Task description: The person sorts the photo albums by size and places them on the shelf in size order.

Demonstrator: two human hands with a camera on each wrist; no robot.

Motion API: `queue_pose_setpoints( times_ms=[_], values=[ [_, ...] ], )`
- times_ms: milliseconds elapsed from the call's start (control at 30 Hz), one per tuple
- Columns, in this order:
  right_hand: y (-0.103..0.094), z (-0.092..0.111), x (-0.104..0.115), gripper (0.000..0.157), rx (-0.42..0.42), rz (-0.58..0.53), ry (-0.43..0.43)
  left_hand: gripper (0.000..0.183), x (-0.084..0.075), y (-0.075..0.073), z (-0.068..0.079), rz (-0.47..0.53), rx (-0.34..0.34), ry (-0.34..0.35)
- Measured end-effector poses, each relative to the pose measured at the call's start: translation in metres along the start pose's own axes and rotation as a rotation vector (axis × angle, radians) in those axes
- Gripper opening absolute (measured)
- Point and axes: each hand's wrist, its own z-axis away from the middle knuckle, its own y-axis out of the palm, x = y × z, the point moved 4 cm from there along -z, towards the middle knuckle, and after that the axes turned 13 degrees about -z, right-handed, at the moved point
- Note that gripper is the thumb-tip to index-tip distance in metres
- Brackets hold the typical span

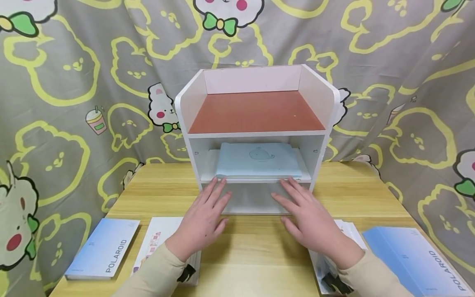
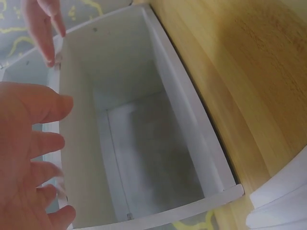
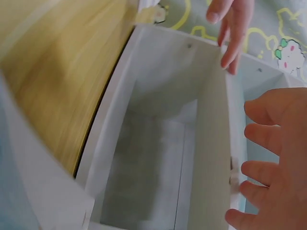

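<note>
A white shelf unit (image 1: 256, 133) with a reddish-brown top board stands on the table. On its middle shelf lies a flat, light-blue item with a whale drawing (image 1: 256, 161), maybe a notebook or folder. My left hand (image 1: 202, 220) spreads its fingers near the left front edge of that shelf. Mirroring it, my right hand (image 1: 311, 220) extends its fingers near the right front edge. Neither hand grips anything; contact with the shelf edge is hard to tell. Both wrist views show the lower compartment (image 2: 153, 129) with bare inner walls, and fingers beside the board above it.
A blue-and-white POLAROID box or book (image 1: 104, 247) lies at the left, and similar ones (image 1: 419, 260) at the right. White booklets (image 1: 161, 231) lie under the left forearm, and more white papers (image 1: 349, 229) under the right. A patterned curtain (image 1: 245, 41) hangs behind the table.
</note>
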Motion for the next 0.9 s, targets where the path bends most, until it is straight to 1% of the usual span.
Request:
queue_pose_setpoints(
  times_ms=[133, 233, 333, 433, 533, 633, 767, 833, 900],
  values=[
    [0.000, 0.004, 0.007, 0.062, 0.020, -0.105, 0.051, 0.067, 0.002, -0.003, 0.003, 0.020, -0.020, 0.013],
    [0.002, 0.006, 0.011, 0.065, 0.044, -0.190, 0.095, 0.067, 0.004, -0.006, 0.009, 0.029, -0.038, 0.020],
    [0.006, 0.009, 0.013, 0.068, 0.068, -0.258, 0.151, 0.071, 0.007, -0.008, 0.018, 0.043, -0.035, 0.018],
    [0.009, 0.013, 0.013, 0.071, 0.096, -0.303, 0.206, 0.074, 0.010, -0.008, 0.029, 0.043, -0.009, 0.009],
    [0.012, 0.015, 0.011, 0.072, 0.116, -0.314, 0.243, 0.073, 0.017, -0.006, 0.042, 0.038, 0.048, -0.010],
    [0.013, 0.018, 0.009, 0.072, 0.126, -0.322, 0.264, 0.073, 0.025, 0.000, 0.058, 0.027, 0.128, -0.039],
    [0.012, 0.023, 0.005, 0.070, 0.137, -0.326, 0.289, 0.082, 0.039, 0.012, 0.082, 0.025, 0.263, -0.094],
    [0.012, 0.025, 0.004, 0.071, 0.146, -0.320, 0.306, 0.088, 0.047, 0.016, 0.094, 0.044, 0.348, -0.129],
    [0.012, 0.027, 0.002, 0.072, 0.153, -0.310, 0.321, 0.091, 0.055, 0.019, 0.105, 0.087, 0.435, -0.171]
  ],
)
